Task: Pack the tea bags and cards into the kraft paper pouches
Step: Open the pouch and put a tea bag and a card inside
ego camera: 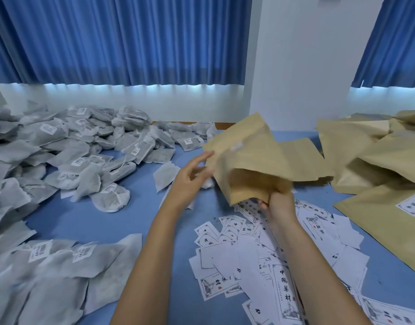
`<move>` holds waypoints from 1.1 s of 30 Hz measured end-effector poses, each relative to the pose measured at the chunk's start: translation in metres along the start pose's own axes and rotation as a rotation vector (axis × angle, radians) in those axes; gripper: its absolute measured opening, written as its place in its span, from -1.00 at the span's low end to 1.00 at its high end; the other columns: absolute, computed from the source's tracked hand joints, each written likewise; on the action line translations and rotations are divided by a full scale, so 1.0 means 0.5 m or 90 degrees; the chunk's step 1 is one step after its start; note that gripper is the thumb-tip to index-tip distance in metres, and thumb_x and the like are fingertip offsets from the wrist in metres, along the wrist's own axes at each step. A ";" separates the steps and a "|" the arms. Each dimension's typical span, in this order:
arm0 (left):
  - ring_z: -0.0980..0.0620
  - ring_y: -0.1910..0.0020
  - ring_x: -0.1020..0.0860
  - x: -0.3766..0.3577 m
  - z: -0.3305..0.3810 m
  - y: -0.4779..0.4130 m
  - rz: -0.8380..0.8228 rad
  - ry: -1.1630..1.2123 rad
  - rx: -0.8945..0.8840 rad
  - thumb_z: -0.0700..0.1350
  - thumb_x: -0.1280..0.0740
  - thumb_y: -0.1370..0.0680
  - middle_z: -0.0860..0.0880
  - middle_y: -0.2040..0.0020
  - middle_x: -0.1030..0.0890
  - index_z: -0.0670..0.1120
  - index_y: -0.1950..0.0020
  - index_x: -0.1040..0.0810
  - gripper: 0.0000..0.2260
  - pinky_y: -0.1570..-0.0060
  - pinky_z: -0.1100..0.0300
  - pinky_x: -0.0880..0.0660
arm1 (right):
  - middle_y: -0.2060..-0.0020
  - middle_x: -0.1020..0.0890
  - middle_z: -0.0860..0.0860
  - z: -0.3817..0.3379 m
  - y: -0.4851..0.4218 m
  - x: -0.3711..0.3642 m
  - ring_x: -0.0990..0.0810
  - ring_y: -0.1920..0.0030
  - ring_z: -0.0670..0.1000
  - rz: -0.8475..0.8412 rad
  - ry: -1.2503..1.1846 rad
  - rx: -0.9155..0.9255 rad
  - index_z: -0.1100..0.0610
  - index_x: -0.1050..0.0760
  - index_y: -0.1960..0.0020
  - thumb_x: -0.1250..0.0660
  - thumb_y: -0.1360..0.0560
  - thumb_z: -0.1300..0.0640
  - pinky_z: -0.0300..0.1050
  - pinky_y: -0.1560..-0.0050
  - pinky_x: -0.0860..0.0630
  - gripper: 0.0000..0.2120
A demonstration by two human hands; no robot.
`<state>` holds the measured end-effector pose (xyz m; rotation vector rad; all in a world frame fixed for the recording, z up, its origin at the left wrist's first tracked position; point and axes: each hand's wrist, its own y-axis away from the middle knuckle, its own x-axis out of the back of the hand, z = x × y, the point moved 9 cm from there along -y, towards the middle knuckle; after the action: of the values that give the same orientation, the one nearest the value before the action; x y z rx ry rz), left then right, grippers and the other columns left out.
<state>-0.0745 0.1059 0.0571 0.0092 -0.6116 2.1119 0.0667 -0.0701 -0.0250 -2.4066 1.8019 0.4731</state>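
On my feed the right hand (280, 202), just right of the frame's centre, grips the lower corner of one kraft paper pouch (246, 156), fingers curled round the paper so the pouch stands tilted up and away toward the middle of the picture. The left hand (190, 181) is released, its fingers stretched out with the tips at the pouch's left edge. A white blur sits by its palm, and I cannot tell whether that is a tea bag or anything held at all. A darker fold low on the pouch may be its mouth, but motion blur keeps me from being sure, and I see nothing going in yet. I judge the job far from finished: the tea bags (84, 148) lie in a big loose heap across the left half of the frame, and the cards (260, 252) are scattered below the hands at lower centre and right on the blue table (89, 221). The stack of pouches (370, 160) at the right edge looks mostly flat. One with a label (410, 204) lies at lower right, and I cannot say whether it is filled.
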 end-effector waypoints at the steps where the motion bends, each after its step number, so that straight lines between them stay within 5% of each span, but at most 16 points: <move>1: 0.09 -0.29 -0.45 0.048 -0.039 -0.004 0.096 -0.073 0.050 -0.06 -0.27 -0.59 -0.01 -0.33 -0.49 0.02 -0.30 -0.51 -0.73 -0.20 0.37 -0.37 | 0.34 -0.47 0.08 0.000 -0.003 0.006 -0.47 0.54 -0.10 0.008 -0.024 -0.008 0.16 -0.46 0.13 -0.03 -0.54 0.42 -0.24 0.48 -0.40 -0.71; 4: -0.26 -0.48 -0.11 0.210 -0.148 0.059 0.361 -0.532 0.374 0.09 -0.26 -0.57 -0.27 -0.49 -0.20 -0.01 -0.47 -0.32 -0.51 -0.44 -0.12 -0.07 | 0.31 -0.50 0.06 0.004 -0.008 0.012 -0.48 0.46 -0.07 0.020 -0.078 -0.017 0.13 -0.43 0.15 -0.11 -0.60 0.33 -0.22 0.42 -0.43 -0.78; 7: -0.42 -0.46 0.08 0.270 -0.223 0.114 0.377 -0.577 0.578 0.07 -0.24 -0.58 -0.36 -0.51 0.09 -0.02 -0.53 -0.15 -0.44 -0.42 -0.26 0.08 | 0.26 -0.50 0.05 0.008 -0.005 0.010 -0.46 0.35 -0.02 0.024 -0.109 -0.013 0.13 -0.42 0.13 -0.12 -0.59 0.33 -0.25 0.46 -0.46 -0.79; 11: -0.32 -0.28 -0.29 0.291 -0.224 0.091 0.401 -0.628 0.516 -0.11 -0.21 -0.61 -0.35 -0.35 -0.25 -0.12 -0.33 -0.42 -0.70 -0.24 -0.08 -0.28 | 0.27 -0.46 0.06 0.003 -0.007 0.005 -0.41 0.35 0.00 0.023 -0.135 -0.015 0.14 -0.40 0.14 -0.11 -0.59 0.35 -0.27 0.53 -0.41 -0.79; 14: -0.26 -0.07 -0.39 0.263 -0.181 0.053 0.406 -0.570 0.308 -0.24 -0.26 -0.54 -0.29 -0.14 -0.35 -0.19 -0.16 -0.48 -0.80 0.02 -0.02 -0.39 | 0.24 -0.48 0.07 -0.003 -0.013 0.002 -0.45 0.31 0.02 0.037 -0.128 -0.002 0.14 -0.42 0.13 -0.11 -0.59 0.35 -0.28 0.52 -0.45 -0.79; 17: -0.18 -0.08 -0.40 0.176 -0.134 -0.020 0.234 -0.530 0.100 -0.16 -0.30 -0.50 -0.18 -0.11 -0.38 -0.13 -0.15 -0.48 -0.77 0.03 0.06 -0.40 | 0.26 -0.52 0.07 -0.011 -0.027 -0.012 -0.49 0.34 0.00 0.054 -0.118 -0.005 0.14 -0.44 0.14 -0.13 -0.61 0.33 -0.31 0.48 -0.49 -0.79; 20: -0.12 -0.29 -0.27 0.109 -0.174 -0.070 0.019 -0.621 0.141 0.14 -0.31 -0.48 -0.11 -0.22 -0.37 0.05 -0.26 -0.42 -0.61 -0.18 0.01 -0.30 | 0.25 -0.55 0.04 -0.013 -0.043 -0.020 -0.53 0.33 -0.02 0.068 -0.119 -0.009 0.11 -0.44 0.13 -0.13 -0.61 0.32 -0.23 0.32 -0.52 -0.79; 24: -0.14 -0.50 0.08 0.099 -0.257 -0.069 -0.087 -0.605 0.282 0.41 -0.31 -0.33 -0.03 -0.50 0.04 0.26 -0.34 -0.32 -0.38 -0.35 -0.26 -0.12 | 0.21 -0.55 0.05 0.022 -0.058 -0.012 -0.51 0.29 0.00 0.074 -0.142 -0.016 0.20 -0.46 -0.09 -0.14 -0.62 0.31 -0.20 0.26 -0.53 -0.86; 27: -0.22 -0.48 0.03 0.089 -0.266 -0.067 -0.117 -0.618 0.309 0.38 -0.33 -0.34 -0.01 -0.52 0.05 0.31 -0.34 -0.29 -0.40 -0.35 -0.26 -0.14 | 0.16 -0.55 0.04 0.035 -0.064 -0.011 -0.50 0.29 -0.02 0.075 -0.153 -0.018 0.21 -0.40 -0.26 -0.16 -0.62 0.30 -0.25 0.37 -0.49 -0.77; 33: -0.19 -0.21 -0.28 0.056 -0.211 -0.053 0.019 -0.767 0.320 -0.02 -0.31 -0.50 -0.07 -0.29 -0.26 0.20 -0.29 -0.38 -0.62 -0.07 -0.01 -0.42 | 0.26 -0.58 0.01 0.030 -0.066 -0.015 -0.51 0.35 -0.03 0.086 -0.136 -0.025 0.15 -0.43 -0.12 -0.16 -0.62 0.26 -0.24 0.34 -0.48 -0.87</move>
<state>-0.0471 0.1852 -0.0177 1.6281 -0.6998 2.0632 0.0932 -0.0499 -0.0403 -2.1687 1.8830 0.7538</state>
